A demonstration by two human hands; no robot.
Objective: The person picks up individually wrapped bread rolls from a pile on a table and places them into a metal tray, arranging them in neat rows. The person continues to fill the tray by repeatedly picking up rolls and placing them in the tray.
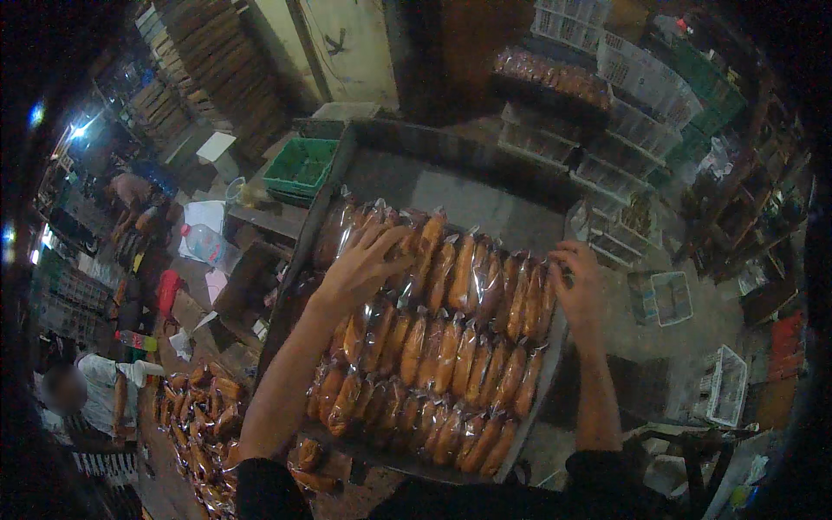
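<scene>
A large dark bin [458,188] stands before me, with several rows of long bread rolls [448,351] in clear plastic wrap packed upright side by side. My left hand [370,257] lies over the left part of the farthest row, fingers apart, its tips touching the wrapped rolls there. At that row's right end is my right hand [577,276], fingers curled, the tips against the last roll or the bin's rim; whether it grips anything is unclear. The far part of the bin's floor shows beyond the rolls.
A heap of wrapped rolls [201,429] lies on a table at lower left, near a person [104,393]. Beyond the bin's left wall stand a green crate [302,166] and a plastic bottle [203,242]. White crates [650,78] are stacked at upper right.
</scene>
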